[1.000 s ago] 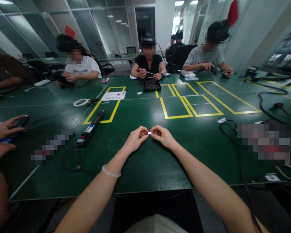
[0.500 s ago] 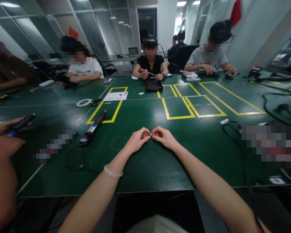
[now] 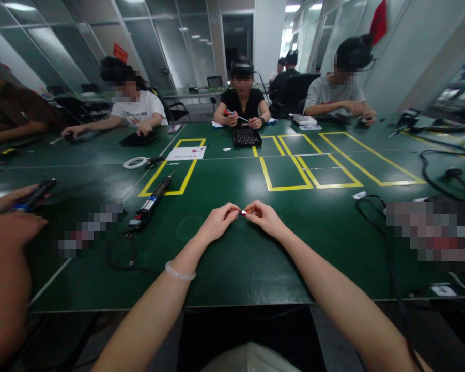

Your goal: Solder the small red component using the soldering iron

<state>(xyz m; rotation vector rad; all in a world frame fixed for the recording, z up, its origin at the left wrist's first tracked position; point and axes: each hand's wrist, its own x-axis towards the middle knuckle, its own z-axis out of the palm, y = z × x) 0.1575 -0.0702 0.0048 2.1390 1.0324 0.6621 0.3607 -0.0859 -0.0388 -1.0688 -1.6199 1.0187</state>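
Note:
My left hand [image 3: 219, 221] and my right hand [image 3: 264, 217] meet over the green table [image 3: 232, 268], fingertips almost touching. Between them they pinch a small part [image 3: 243, 212] with a bright top and some red or orange at its side; it is too small to name. Both hands are closed, and the fingers hide most of the part. A pale bangle [image 3: 180, 273] circles my left wrist. To the left of my left hand lies an electric screwdriver [image 3: 149, 205], its tip pointing away from me.
Yellow tape frames [image 3: 289, 187] mark the table ahead. Beyond them a person handles a red-tipped tool behind a black tray [image 3: 247, 137]. Another person's hand [image 3: 23, 206] grips a dark tool at far left. A black cable [image 3: 391, 258] runs down the right side.
The small part now shows a brighter face between my fingertips; my hands have barely moved. Across the table, the person in white has spread both arms and lowered a dark flat object onto the table.

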